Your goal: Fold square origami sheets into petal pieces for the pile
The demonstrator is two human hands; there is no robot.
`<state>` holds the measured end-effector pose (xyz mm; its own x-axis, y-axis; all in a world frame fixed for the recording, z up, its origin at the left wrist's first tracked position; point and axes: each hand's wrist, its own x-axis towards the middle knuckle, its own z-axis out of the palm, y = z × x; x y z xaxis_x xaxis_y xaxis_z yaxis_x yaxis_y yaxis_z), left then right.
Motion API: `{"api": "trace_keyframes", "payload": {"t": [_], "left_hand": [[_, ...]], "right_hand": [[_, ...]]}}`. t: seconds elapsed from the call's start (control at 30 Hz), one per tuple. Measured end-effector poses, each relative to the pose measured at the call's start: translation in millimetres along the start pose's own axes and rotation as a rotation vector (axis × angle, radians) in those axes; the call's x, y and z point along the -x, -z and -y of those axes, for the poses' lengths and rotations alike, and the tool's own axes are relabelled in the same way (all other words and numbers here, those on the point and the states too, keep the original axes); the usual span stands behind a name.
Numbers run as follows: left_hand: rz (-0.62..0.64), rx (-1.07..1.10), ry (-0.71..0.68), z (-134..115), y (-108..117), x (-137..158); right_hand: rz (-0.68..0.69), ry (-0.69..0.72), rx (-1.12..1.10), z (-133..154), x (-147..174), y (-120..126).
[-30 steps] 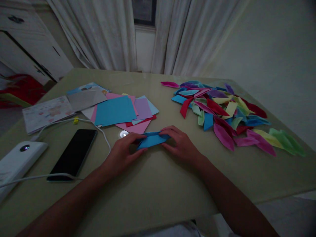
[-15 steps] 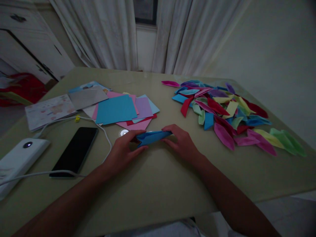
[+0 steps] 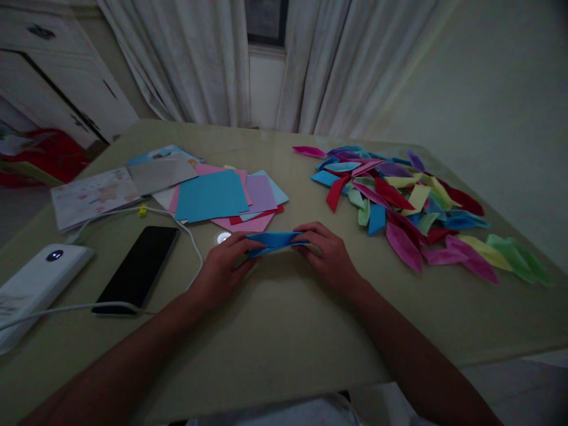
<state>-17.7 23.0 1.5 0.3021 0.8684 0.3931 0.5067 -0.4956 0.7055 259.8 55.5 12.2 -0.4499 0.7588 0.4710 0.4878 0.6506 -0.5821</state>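
a narrow, folded strip of bright blue paper (image 3: 274, 241) spans the gap between the bare left hand (image 3: 222, 263) and the bare right hand (image 3: 331, 257), lying roughly crosswise in front of the person. the grip of each hand is clamped on it: the left fingers pinch its left end, the right fingers its right end, and only the middle stretch shows clear between the 2 hands. both ends of the strip are hidden behind fingers, and its inner folds are too dim and small to follow. whether its lower edge touches the pale, glossy table (image 3: 284, 337) cannot be told. the palms are turned out of sight, and both forearms run off the bottom of the view. just beyond the left hand is a small, round, bright white spot (image 3: 223, 237), partly covered by that hand and hard to identify. farther out lie flat, overlapping sheets of coloured paper, with a square blue sheet (image 3: 212, 196) on top covering much of the pink ones beneath. to the right spreads a heap of folded, pointed paper pieces in many colours (image 3: 393, 194), overlapping so much that they cannot be counted. left of the left forearm are a black, flat smartphone (image 3: 137, 269), crossed by a thin white cable (image 3: 194, 236), and a white, blocky power bank (image 3: 38, 290), cut off by the left edge.
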Motion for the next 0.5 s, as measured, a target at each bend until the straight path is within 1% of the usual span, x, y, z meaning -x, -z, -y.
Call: {"api": "trace_keyframes", "payload": {"t": [0.1, 0.2, 0.27, 0.4, 0.5], "left_hand": [[-0.013, -0.03, -0.013, 1, 0, -1], [-0.036, -0.008, -0.017, 2, -1, 0], [-0.052, 0.035, 0.017, 2, -2, 0], [-0.052, 0.118, 0.147, -3, -1, 0], [-0.061, 0.119, 0.175, -8, 2, -2]], "right_hand": [[-0.024, -0.015, -0.02, 0, 0, 0], [-0.034, -0.014, -0.039, 0, 0, 0], [-0.032, -0.023, -0.053, 0, 0, 0], [-0.031, -0.086, -0.098, 2, -1, 2], [-0.035, -0.144, -0.148, 3, -3, 3]]}}
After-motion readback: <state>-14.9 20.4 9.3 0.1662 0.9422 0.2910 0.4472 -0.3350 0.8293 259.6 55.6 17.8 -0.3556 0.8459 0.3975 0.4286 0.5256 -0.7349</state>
